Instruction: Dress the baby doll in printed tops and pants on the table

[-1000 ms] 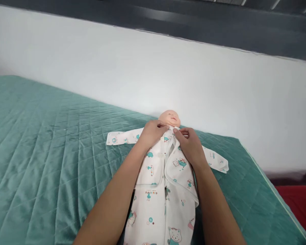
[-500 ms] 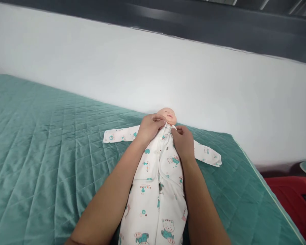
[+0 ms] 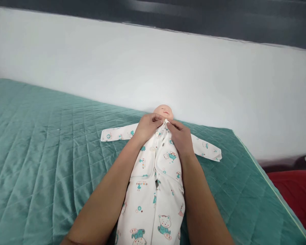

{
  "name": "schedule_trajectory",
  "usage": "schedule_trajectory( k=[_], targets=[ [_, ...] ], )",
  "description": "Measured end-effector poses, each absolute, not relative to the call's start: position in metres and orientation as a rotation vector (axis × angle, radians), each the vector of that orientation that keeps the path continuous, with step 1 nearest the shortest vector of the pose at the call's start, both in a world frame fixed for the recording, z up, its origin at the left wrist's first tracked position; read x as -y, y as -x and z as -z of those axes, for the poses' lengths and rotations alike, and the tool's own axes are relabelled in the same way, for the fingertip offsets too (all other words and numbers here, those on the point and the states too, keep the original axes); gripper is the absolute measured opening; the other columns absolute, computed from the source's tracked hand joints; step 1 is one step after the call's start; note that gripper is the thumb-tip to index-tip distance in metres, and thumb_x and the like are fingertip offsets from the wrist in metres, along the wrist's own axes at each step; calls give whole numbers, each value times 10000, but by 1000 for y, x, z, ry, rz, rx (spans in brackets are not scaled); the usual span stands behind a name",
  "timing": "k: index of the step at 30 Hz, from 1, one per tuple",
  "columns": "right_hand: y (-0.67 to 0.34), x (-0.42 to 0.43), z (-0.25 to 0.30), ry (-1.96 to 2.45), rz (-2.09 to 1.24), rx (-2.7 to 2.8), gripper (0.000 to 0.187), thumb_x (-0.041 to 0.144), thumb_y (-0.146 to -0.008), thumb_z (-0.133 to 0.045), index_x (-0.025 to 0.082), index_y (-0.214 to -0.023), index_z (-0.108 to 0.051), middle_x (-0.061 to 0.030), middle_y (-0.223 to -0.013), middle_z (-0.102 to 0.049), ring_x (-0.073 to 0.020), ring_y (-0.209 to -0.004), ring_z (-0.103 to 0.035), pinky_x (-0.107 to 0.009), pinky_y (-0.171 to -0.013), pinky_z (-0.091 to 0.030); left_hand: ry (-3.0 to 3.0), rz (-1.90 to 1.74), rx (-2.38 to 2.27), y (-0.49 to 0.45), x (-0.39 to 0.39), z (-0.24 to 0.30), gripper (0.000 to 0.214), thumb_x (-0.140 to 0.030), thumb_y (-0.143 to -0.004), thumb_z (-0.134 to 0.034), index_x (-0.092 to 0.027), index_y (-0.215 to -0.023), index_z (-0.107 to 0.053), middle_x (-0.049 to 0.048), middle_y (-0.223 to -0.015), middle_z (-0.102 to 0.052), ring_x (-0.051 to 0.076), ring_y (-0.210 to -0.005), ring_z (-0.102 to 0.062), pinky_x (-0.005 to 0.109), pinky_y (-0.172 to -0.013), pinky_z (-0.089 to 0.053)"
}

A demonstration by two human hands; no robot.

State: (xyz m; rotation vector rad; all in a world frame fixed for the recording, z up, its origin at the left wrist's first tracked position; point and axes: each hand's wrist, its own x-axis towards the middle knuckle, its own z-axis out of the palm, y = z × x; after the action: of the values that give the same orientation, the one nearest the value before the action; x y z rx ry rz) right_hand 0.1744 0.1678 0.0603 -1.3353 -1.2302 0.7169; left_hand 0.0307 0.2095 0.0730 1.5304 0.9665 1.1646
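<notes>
A baby doll point(image 3: 165, 110) lies on its back, its head close to the wall. It is dressed in a white printed baby jacket point(image 3: 144, 163) with both sleeves stretched out sideways, and matching printed trousers point(image 3: 142, 211). My left hand point(image 3: 149, 127) pinches the jacket's left front edge at the collar, just under the doll's chin. Opposite it, my right hand point(image 3: 180, 134) pinches the other collar edge, its fingertips nearly meeting the left ones. Below the hands the jacket front hangs apart, with light buttons showing along the left edge. The exact fastening between the fingertips is hidden.
A green quilted bedcover point(image 3: 53, 143) spreads under the doll. Behind it rises a white wall point(image 3: 142, 68) with a dark band point(image 3: 193, 20) above. Past the bed's right edge stands a red object point(image 3: 293, 194), possibly a chair or case.
My right hand has moved left and slightly up with its collar edge, bringing it close to the left hand. The view has shifted slightly.
</notes>
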Motion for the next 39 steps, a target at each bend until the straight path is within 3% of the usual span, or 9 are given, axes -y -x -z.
schedule_trajectory(
  k=[5, 12, 24, 29, 34, 39],
  targets=[
    [-175, -164, -63, 1336, -730, 1260, 241, 370, -801, -685, 247, -984, -782, -16, -1081, -770, -229, -1043, -669, -377, -978, -482, -1564, -1161, -960, -30, -208, -74, 104, -209, -828, -651, -157, -897, -709, 54, -904, -742, 170, -842, -663, 299, -815, -492],
    [-179, -161, -64, 1347, -884, 1272, 314, 364, -749, -741, 220, -1028, -748, 12, -788, -674, -160, -720, -590, -318, -729, -481, -1683, -1114, -984, -28, -206, -76, 136, -205, -857, -638, -169, -982, -678, 47, -928, -727, 162, -840, -661, 294, -808, -497],
    [-182, -165, -67, 1383, -919, 1422, 327, 344, -741, -736, 203, -1024, -655, 22, -780, -657, -139, -679, -563, -303, -663, -433, -1875, -1027, -1015, -27, -204, -77, 264, -206, -932, -532, -194, -1146, -686, 50, -1089, -746, 208, -1002, -673, 311, -887, -483],
    [-182, -164, -70, 1405, -891, 1522, 273, 334, -765, -695, 204, -999, -640, 39, -739, -615, -133, -653, -560, -292, -628, -408, -1828, -965, -1100, -29, -201, -77, 375, -254, -875, -645, -200, -1246, -648, 69, -1058, -730, 217, -958, -670, 320, -833, -499],
    [-178, -158, -75, 1450, -889, 1525, 314, 285, -767, -694, 221, -1063, -612, 41, -768, -646, -148, -708, -602, -299, -678, -437, -1740, -939, -1058, -25, -198, -82, 422, -154, -824, -646, -216, -1242, -648, 55, -1040, -694, 191, -926, -648, 308, -810, -494],
    [-176, -158, -77, 1493, -863, 1491, 348, 257, -767, -700, 221, -1104, -622, 22, -806, -689, -170, -785, -634, -317, -745, -457, -1588, -949, -994, -23, -193, -90, 406, -65, -780, -610, -190, -1163, -667, 17, -862, -631, 160, -839, -623, 276, -749, -475]
  ],
)
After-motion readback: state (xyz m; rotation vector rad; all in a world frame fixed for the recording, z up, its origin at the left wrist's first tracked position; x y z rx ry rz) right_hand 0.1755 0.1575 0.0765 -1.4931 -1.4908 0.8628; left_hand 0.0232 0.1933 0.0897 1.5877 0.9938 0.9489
